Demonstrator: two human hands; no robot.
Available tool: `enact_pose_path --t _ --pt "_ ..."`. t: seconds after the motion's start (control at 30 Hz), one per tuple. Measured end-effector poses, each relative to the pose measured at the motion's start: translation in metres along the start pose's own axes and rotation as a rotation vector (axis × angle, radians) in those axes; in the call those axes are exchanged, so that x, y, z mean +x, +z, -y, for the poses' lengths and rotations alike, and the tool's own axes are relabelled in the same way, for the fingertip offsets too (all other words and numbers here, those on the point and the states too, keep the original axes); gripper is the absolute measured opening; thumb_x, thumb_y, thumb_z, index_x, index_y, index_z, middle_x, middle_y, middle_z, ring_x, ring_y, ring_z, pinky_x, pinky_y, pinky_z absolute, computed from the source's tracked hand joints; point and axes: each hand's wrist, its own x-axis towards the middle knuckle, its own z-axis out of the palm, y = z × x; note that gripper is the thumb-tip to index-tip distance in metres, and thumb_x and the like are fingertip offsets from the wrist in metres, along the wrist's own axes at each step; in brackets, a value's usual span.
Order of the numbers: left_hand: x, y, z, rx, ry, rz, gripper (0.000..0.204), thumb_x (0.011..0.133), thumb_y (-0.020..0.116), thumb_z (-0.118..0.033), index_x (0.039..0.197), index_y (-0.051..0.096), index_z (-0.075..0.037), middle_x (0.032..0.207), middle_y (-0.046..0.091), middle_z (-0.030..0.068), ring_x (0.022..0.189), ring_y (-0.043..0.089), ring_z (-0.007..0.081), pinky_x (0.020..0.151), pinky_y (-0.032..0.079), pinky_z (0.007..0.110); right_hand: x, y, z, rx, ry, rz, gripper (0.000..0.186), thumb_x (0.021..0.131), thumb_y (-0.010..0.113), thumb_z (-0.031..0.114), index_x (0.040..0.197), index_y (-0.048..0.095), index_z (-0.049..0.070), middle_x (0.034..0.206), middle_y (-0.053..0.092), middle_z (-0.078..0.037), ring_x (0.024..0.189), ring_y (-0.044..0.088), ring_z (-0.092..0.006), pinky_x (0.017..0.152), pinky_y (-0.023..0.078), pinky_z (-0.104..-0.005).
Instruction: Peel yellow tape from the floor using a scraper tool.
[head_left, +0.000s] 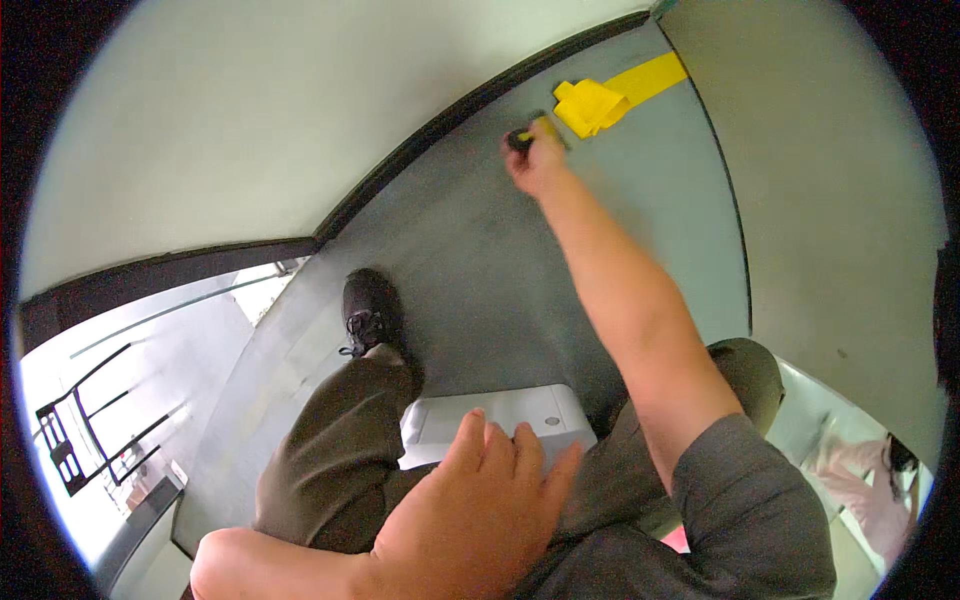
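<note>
My right hand (538, 163) is stretched out far ahead over the grey floor. Its fingers are closed round a small black and yellow tool (522, 138), too blurred for its kind to show. Just beyond it, at the right, lies a crumpled bright yellow strip (592, 106), whose flat part runs away to the floor's edge. My left hand (478, 510) hovers close to me with its fingers spread and nothing in them. Under and past its fingertips sits a white-grey plastic case (500, 412) with a small round mark, partly hidden by the hand.
A pale wall (270, 110) with black skirting (400, 160) bounds the floor (480, 270) ahead and left. Another pale wall (830, 190) rises on the right. My black shoe (372, 310) stands left of the case. A bright opening with black metal frames (95, 425) shows at far left.
</note>
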Motion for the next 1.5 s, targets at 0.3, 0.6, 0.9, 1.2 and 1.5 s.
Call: enact_pose_path --t 0.3,0.6,0.9,1.2,1.5 --pt "0.014 0.0 0.014 -0.091 -0.006 0.016 0.04 0.083 0.047 -0.02 0.121 0.052 -0.009 0.099 0.06 0.0118 0.09 0.058 0.0239 0.091 0.042 0.04 0.017 -0.021 0.036 -0.403 -0.122 -0.017 0.03 0.093 0.046 0.037 0.099 0.047 0.007 0.082 0.058 -0.014 0.063 0.058 -0.0223 0.042 0.046 -0.0282" --pt "-0.004 -0.012 0.003 -0.031 -0.064 -0.053 0.04 0.082 0.051 -0.02 0.121 0.051 -0.012 0.094 0.056 0.006 0.088 0.052 0.0196 0.088 0.038 0.033 -0.016 0.016 -0.049 -0.294 -0.058 -0.012 0.029 0.092 0.049 0.038 0.1 0.046 0.011 0.082 0.056 -0.01 0.063 0.057 -0.0234 0.044 0.048 -0.0282" --pt "0.01 -0.002 0.017 -0.112 -0.002 0.009 0.039 0.082 0.048 -0.021 0.119 0.053 -0.01 0.094 0.06 0.0104 0.085 0.058 0.0231 0.088 0.044 0.038 0.003 -0.006 -0.039 -0.269 -0.049 -0.015 0.028 0.093 0.045 0.039 0.097 0.046 0.012 0.074 0.057 -0.009 0.054 0.055 -0.0228 0.038 0.039 -0.0266" --pt "0.015 -0.001 0.015 -0.1 -0.006 0.001 0.041 0.081 0.049 -0.02 0.121 0.052 -0.011 0.095 0.059 0.0098 0.085 0.058 0.0215 0.089 0.043 0.038 0.034 -0.035 0.03 -0.309 -0.138 -0.185 0.024 0.088 0.053 0.038 0.091 0.049 0.014 0.074 0.054 -0.006 0.055 0.051 -0.0193 0.036 0.033 -0.0285" --pt "0.012 -0.005 0.009 -0.124 -0.002 -0.028 0.043 0.081 0.049 -0.019 0.123 0.051 -0.011 0.095 0.058 0.0084 0.087 0.057 0.0209 0.089 0.043 0.037 -0.002 -0.058 0.042 -0.382 -0.27 -0.16 0.021 0.09 0.048 0.035 0.096 0.047 0.015 0.073 0.057 -0.008 0.053 0.05 -0.0146 0.037 0.027 -0.0202"
